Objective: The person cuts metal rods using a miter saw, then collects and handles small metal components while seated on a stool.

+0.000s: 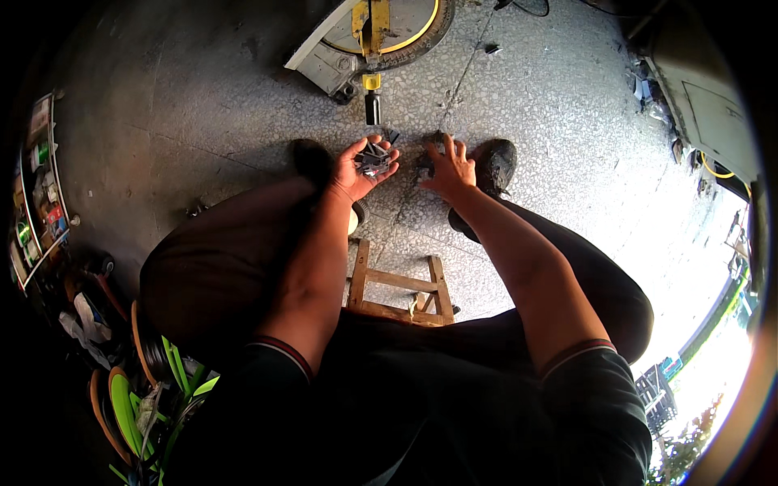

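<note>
My left hand is turned palm up and cupped, with a small pile of thin grey metal pieces lying in it. Some of the pieces jut past the fingertips. To its right, my right hand is low over the floor beside my right shoe, fingers spread and curved downward. Under and beside those fingers lies a dark clump of small pieces, too dark to make out singly. I cannot tell whether the fingertips touch it.
Ahead on the speckled floor stands a grey and yellow cutting machine with a black handle. A wooden stool frame is between my legs. Shelves with goods line the left; a pale metal cabinet stands right.
</note>
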`<state>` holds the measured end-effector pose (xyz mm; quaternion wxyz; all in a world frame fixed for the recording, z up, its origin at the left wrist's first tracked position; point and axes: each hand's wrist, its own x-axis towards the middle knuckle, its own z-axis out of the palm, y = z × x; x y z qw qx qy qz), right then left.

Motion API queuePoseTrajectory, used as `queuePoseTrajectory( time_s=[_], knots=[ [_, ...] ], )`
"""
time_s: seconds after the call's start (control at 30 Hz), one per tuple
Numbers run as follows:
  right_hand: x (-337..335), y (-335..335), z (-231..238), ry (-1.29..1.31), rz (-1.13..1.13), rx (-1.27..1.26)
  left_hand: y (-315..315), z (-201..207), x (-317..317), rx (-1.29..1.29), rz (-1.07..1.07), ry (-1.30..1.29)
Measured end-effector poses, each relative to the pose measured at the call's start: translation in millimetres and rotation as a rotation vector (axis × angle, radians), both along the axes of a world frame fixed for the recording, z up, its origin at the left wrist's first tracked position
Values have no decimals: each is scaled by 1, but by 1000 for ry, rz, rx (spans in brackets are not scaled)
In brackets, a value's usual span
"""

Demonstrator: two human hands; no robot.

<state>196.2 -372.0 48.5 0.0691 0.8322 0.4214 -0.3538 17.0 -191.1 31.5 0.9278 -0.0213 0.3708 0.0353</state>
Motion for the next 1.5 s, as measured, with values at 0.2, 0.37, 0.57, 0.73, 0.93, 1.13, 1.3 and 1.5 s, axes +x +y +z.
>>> queuePoseTrajectory(
  time_s=[0.2, 0.37, 0.57, 0.73, 0.93, 1.13, 1.3, 1.5],
  knots=[
    [-29, -31, -39, -254, 167, 93, -6, -9, -4, -64, 35, -1],
    [-24, -29, -37, -111, 112, 156, -6, -5, -6, -60, 30, 24],
    [-22, -15, -29, -146, -137, 51, -2, 2, 7, 19, 13, 40],
    [-26, -12, -26, -139, -267, 61, 2, 2, 8, 53, 7, 78],
    [-7, 0, -9, -48, -316, 53, 3, -8, 5, 42, 9, 39],
    [-10, -10, -24, -66, -219, 19, 3, -9, 0, 15, 4, 64],
    [-21, -12, -15, -61, -311, 28, 5, -11, -1, 27, 18, 46],
    [-24, 0, 0, -43, -279, -28, 3, -7, 0, 28, 0, 63]
  ],
)
